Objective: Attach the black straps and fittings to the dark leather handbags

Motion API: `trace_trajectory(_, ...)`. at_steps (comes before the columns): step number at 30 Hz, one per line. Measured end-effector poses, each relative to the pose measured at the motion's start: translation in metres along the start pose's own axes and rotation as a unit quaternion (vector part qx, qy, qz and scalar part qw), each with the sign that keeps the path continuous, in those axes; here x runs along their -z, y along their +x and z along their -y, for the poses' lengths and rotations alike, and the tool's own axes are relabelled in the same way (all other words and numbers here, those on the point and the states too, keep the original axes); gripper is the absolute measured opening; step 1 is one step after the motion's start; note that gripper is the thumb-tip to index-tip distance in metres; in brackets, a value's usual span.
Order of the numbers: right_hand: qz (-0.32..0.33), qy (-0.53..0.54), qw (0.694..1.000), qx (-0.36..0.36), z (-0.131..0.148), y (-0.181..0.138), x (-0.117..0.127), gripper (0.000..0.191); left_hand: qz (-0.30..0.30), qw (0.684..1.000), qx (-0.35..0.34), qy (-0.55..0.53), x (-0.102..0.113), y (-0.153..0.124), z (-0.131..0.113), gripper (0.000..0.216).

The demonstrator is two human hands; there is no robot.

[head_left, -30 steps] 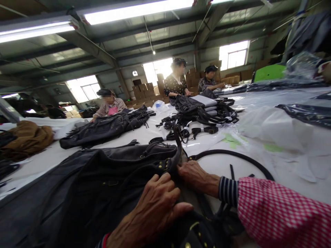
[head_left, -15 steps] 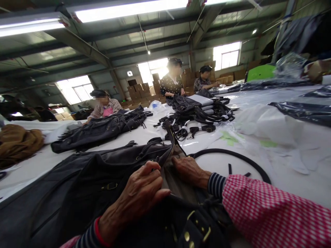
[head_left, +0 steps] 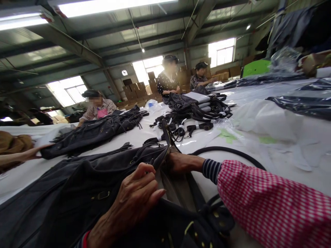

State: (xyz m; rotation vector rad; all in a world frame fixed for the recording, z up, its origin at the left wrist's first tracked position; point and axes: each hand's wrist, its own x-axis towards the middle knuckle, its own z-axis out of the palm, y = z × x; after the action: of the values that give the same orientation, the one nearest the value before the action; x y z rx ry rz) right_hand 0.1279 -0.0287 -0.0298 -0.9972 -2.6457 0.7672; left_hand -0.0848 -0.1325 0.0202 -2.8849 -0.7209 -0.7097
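Note:
A large black leather bag (head_left: 77, 186) with brass buckles lies across the white table (head_left: 258, 131) in front of me. My left hand (head_left: 134, 198) is closed on the near edge of the bag's opening, thumb over the rim. My right hand (head_left: 181, 162), in a striped cuff and red checked sleeve, is curled on the far edge by the strap, holding the mouth apart so the grey-brown lining (head_left: 176, 186) shows. A black strap (head_left: 227, 151) loops over the table beyond my right wrist.
Another black bag (head_left: 98, 131) and a heap of black straps and bags (head_left: 196, 110) lie further up the table. Three people work at the far side. A brown bag (head_left: 12, 146) sits at the left, where another person's arm (head_left: 23, 155) reaches in. Clear plastic sheets (head_left: 269, 120) lie right.
Both hands have pulled the bag's mouth wider, baring more lining. My right hand slid up towards the strap end. Another person's arm has come in at the left.

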Motion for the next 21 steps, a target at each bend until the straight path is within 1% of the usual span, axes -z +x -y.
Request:
trace_trajectory(3, -0.018, -0.012, 1.0, -0.011, 0.003, -0.002, -0.002, 0.017, -0.004, 1.0, 0.007, -0.003, -0.002, -0.001, 0.001, 0.028)
trace_trajectory(6, -0.031, -0.085, 0.996, -0.021, 0.013, -0.014, -0.002, 0.012, -0.007, 1.0, 0.008, 0.01, -0.003, -0.001, 0.002, 0.029)
trace_trajectory(8, -0.028, -0.125, 0.992, -0.002, 0.022, -0.028, 0.001, 0.008, -0.002, 1.0, 0.006, 0.023, -0.004, 0.0, 0.003, 0.03)
trace_trajectory(10, -0.025, -0.115, 0.992, 0.034, 0.03, -0.045, 0.004, 0.006, 0.017, 0.999, 0.013, 0.033, -0.004, 0.001, 0.003, 0.033)
trace_trajectory(12, -0.025, -0.069, 0.995, 0.06, 0.036, -0.063, 0.005, 0.007, 0.051, 0.997, 0.042, 0.041, -0.003, 0.002, 0.001, 0.029)
trace_trajectory(14, -0.027, -0.022, 0.997, 0.071, 0.04, -0.078, 0.002, 0.008, 0.098, 0.991, 0.08, 0.04, -0.001, 0.004, -0.001, 0.024)
trace_trajectory(16, -0.042, 0.014, 0.996, 0.073, 0.041, -0.088, -0.005, 0.007, 0.158, 0.981, 0.109, 0.027, 0.001, 0.006, -0.004, 0.036)
trace_trajectory(18, -0.066, 0.032, 0.995, 0.068, 0.04, -0.092, -0.012, 0.006, 0.218, 0.968, 0.127, 0.007, 0.003, 0.008, -0.007, 0.039)
trace_trajectory(19, -0.076, 0.035, 0.995, 0.062, 0.039, -0.093, -0.015, 0.006, 0.242, 0.961, 0.136, -0.004, 0.003, 0.009, -0.007, 0.041)
trace_trajectory(21, -0.082, 0.033, 0.995, 0.051, 0.039, -0.093, -0.018, 0.006, 0.27, 0.95, 0.153, -0.02, 0.003, 0.009, -0.008, 0.052)
